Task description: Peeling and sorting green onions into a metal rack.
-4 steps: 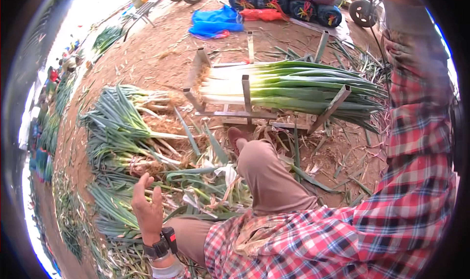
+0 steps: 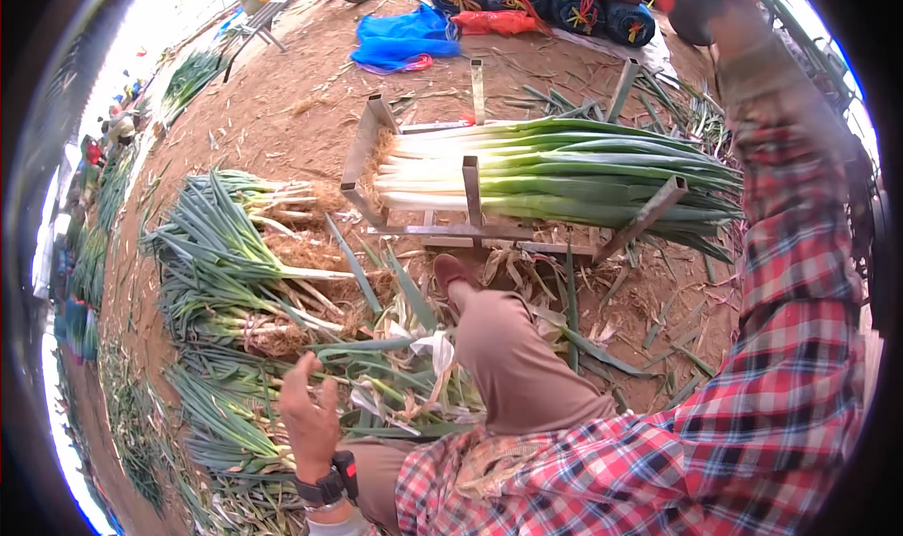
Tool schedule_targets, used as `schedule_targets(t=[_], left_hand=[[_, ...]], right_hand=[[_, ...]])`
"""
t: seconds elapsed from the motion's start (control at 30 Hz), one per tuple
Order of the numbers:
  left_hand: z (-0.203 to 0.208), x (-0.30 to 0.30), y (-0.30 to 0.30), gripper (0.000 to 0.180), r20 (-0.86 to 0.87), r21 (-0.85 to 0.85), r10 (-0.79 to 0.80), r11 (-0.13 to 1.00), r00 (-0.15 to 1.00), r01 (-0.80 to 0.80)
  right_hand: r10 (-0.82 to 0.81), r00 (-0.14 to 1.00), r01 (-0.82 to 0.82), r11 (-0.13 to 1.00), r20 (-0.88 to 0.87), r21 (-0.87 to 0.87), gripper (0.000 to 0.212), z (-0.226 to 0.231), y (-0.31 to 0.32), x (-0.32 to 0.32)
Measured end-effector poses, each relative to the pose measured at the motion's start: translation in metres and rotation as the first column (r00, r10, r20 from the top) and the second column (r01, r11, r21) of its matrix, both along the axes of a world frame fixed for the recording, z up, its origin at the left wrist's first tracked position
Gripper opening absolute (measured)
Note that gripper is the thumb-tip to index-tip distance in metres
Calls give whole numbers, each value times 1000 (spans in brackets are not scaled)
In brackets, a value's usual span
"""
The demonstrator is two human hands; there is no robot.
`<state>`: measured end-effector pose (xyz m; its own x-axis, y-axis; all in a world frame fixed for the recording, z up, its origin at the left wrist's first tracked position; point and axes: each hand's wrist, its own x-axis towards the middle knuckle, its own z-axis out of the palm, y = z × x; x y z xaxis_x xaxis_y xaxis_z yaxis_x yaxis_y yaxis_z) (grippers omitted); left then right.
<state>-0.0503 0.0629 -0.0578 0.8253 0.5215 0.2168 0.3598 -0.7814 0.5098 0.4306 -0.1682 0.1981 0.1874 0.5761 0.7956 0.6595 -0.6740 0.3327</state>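
Left hand open, fingers parted and slightly bent, gripping nothing; it is near the heap of long green onions, and contact cannot be judged. Right hand is raised at the upper right, blurred against dark shapes; whether it is closed or holding anything cannot be told. One bundle of long green onions lies lengthwise in a metal rack, roots at the rack's left end, white stems between the uprights, leaves overhanging its right end. The rack's right near upright leans outward. Off the rack's left end lies the heap, its roots turned toward the rack. Below the rack's near edge are a shoe and loose leaf trimmings, some pale and dry. Beyond the rack's far edge, on bare earth, a crumpled blue sheet lies beside a red one, with stacked dark rolls behind, tied in yellow and red. Black strap device noted on the left wrist.
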Motion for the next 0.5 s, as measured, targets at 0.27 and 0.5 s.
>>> schedule_targets(t=[0.27, 0.5], left_hand=[[-78, 8, 16, 36, -225, -137, -8, 990, 974, -23], [-88, 33, 21, 39, -330, -292, -27, 953, 944, -74]], right_hand=[[-460, 603, 38, 833, -652, -552, 47, -320, 5, 93], [-543, 389, -100, 778, -744, -620, 46, -411, 26, 88]])
